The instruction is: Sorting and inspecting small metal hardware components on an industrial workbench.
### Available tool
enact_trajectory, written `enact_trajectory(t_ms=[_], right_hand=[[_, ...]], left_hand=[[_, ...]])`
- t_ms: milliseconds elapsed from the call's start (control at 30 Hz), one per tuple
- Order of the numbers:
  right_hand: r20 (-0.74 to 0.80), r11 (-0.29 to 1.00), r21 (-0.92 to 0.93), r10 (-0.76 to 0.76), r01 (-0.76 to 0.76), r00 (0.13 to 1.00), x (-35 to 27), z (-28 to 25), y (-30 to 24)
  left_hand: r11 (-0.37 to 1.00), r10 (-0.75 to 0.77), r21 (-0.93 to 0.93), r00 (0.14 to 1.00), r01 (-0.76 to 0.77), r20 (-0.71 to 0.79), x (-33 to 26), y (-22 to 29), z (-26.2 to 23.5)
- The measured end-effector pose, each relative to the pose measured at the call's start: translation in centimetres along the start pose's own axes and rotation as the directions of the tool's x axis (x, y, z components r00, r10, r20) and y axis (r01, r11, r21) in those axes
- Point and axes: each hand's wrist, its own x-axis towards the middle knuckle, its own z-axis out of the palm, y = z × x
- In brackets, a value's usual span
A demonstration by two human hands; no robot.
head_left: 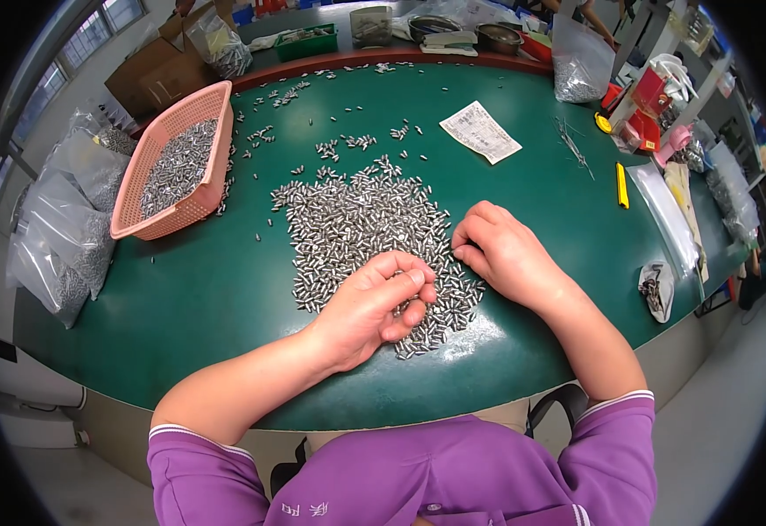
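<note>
A broad heap of small shiny metal pins [374, 215], bullet-shaped, lies spread on the green tabletop [541, 351]. Over the near part of the heap is my left hand [370, 307], turned partly palm up with its fingers curled and the thumb resting against them. Whatever it may hold is hidden. My right hand [505, 254] rests at the heap's right edge, thumb and fingers drawn together in a pinch. Its fingertips touch or nearly touch the outer pins, and nothing between them can be made out.
A pink plastic basket [218, 158] of pins and clear bags [63, 237] stand left. Loose pins lie beyond the heap. To the right are a printed paper slip [481, 133], a yellow cutter [622, 186], thin wires [573, 145] and a small bag [656, 292]. A green tray [306, 46] sits behind.
</note>
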Motion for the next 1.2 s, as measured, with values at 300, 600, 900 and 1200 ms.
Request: enact_trajectory(t_ms=[300, 600, 900, 1200], right_hand=[[-0.154, 0.922, 0.279, -0.234, 0.269, 0.960, 0.0, -0.5, -2.9], [-0.225, 0.914, 0.330, -0.168, 0.237, 0.960, 0.1, -0.3, -2.2], [-0.136, 0.989, 0.147, 0.027, -0.007, 0.990, 0.1, 0.3, 0.0], [-0.063, 0.994, 0.081, 0.073, -0.068, 0.995, 0.3, 0.3, 0.2]], left_hand=[[0.999, -0.031, 0.015, 0.999, 0.031, 0.007, -0.1, -0.2, 0.0], [0.999, -0.043, 0.010, 0.999, 0.043, 0.007, 0.0, -0.1, 0.2], [0.998, -0.054, 0.023, 0.999, 0.054, 0.007, -0.3, 0.4, 0.3], [0.999, -0.035, 0.015, 0.999, 0.035, 0.019, -0.2, 0.2, 0.2]])
